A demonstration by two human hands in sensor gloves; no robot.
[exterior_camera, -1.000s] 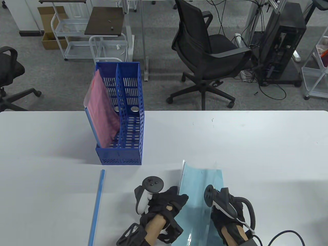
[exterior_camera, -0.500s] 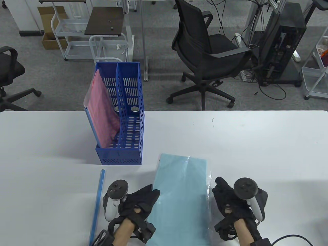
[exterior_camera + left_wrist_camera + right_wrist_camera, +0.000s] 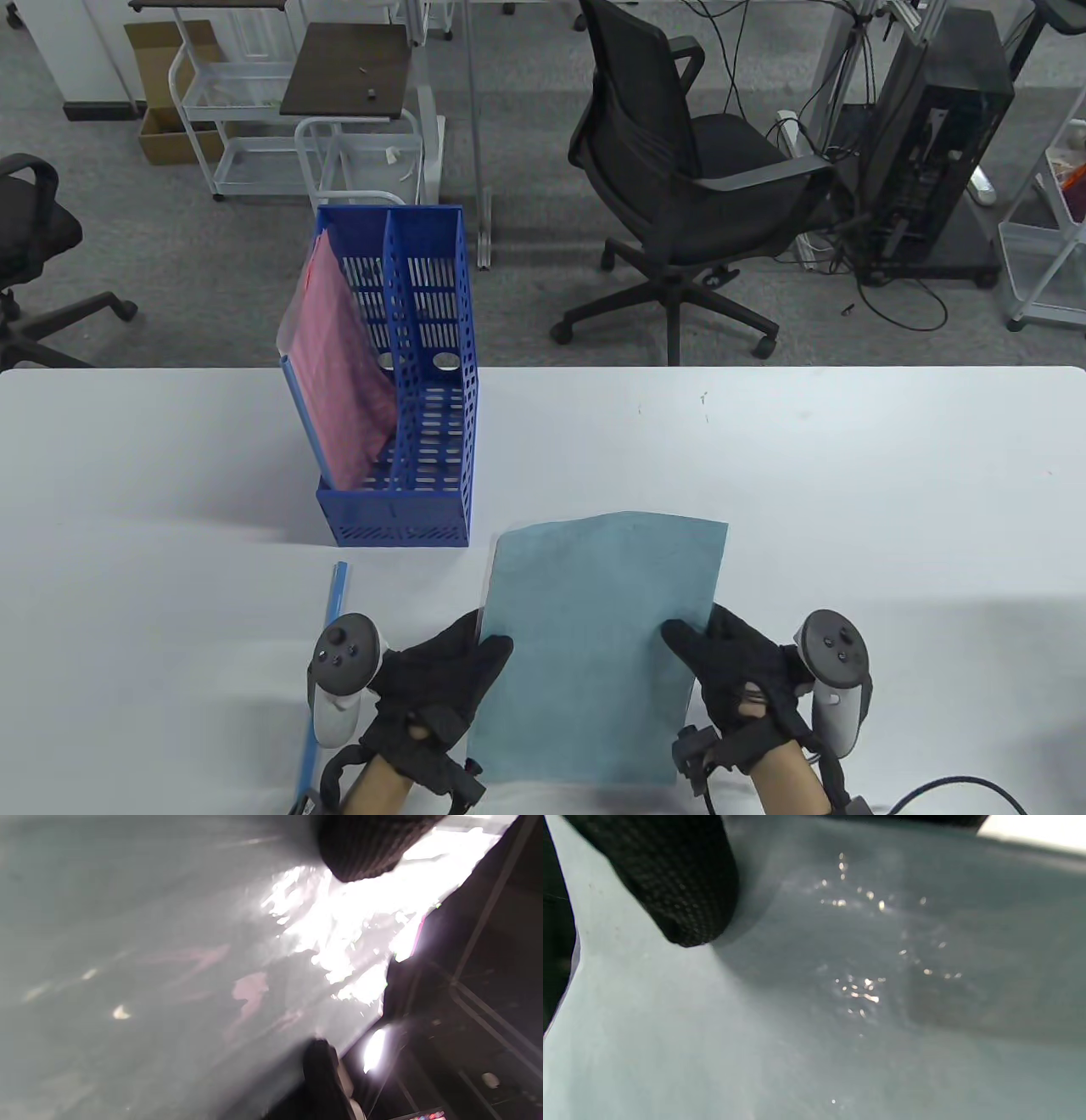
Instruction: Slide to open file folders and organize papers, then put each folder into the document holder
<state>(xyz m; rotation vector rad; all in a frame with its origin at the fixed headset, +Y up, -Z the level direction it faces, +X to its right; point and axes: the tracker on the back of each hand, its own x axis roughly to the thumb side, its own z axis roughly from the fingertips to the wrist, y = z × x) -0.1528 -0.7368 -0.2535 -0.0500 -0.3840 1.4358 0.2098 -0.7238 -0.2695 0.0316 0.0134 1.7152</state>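
Observation:
A teal file folder (image 3: 598, 645) is held up near the table's front edge, its face toward the table view camera. My left hand (image 3: 441, 679) grips its left edge and my right hand (image 3: 730, 671) grips its right edge. Up close, the teal folder (image 3: 148, 963) fills the left wrist view, and the folder (image 3: 840, 1005) also fills the right wrist view, with a gloved fingertip (image 3: 683, 899) on it. The blue document holder (image 3: 399, 424) stands further back on the left, with a pink folder (image 3: 339, 373) leaning in its left slot. A blue slide bar (image 3: 322, 671) lies on the table left of my left hand.
The white table (image 3: 848, 475) stretches to the right and left of the holder. Beyond the far edge stand an office chair (image 3: 679, 178), a wire cart (image 3: 254, 119) and a computer tower (image 3: 933, 144) on the floor.
The teal folder went from edge-on to lying flat to raised and facing the camera. Both hands shifted outward and took hold of its side edges.

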